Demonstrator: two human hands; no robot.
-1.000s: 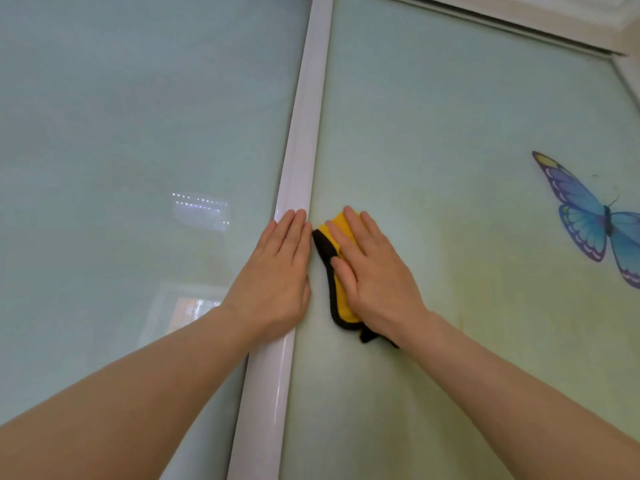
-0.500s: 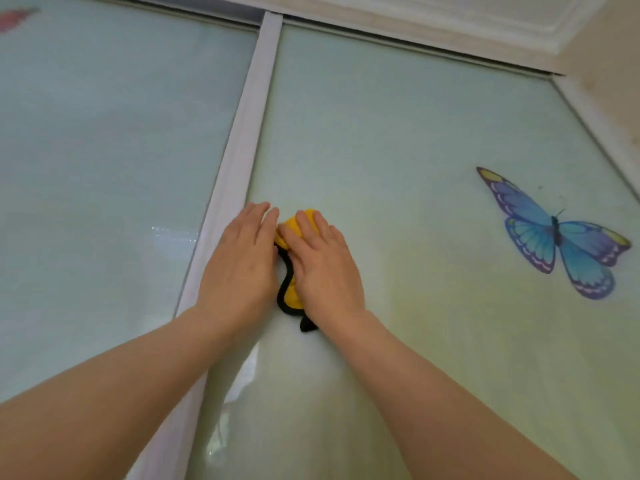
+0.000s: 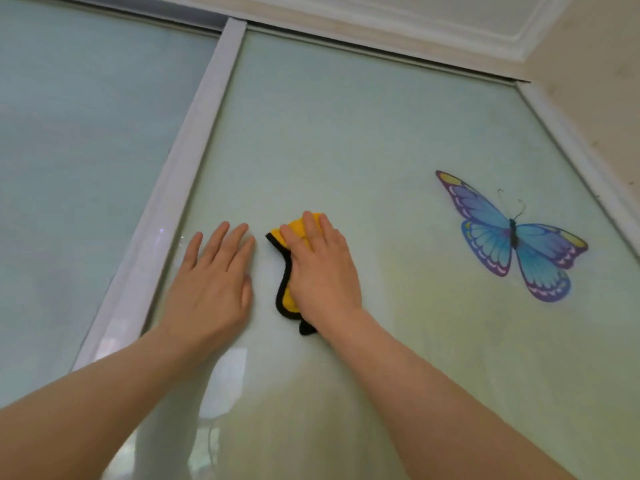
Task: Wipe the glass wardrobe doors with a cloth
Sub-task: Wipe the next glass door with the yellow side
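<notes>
Most of the yellow, black-edged cloth (image 3: 289, 268) is hidden under the right hand (image 3: 320, 271), so only its left edge and a top corner show on the right-hand frosted glass door (image 3: 363, 150), well left of the blue butterfly sticker (image 3: 512, 237). That hand lies flat with fingers together, pressing the cloth to the glass rather than pinching it. The left hand (image 3: 213, 282) rests bare on the same pane, fingers slightly spread, between the cloth and the white frame strip (image 3: 180, 161); both forearms are cut off by the bottom edge.
</notes>
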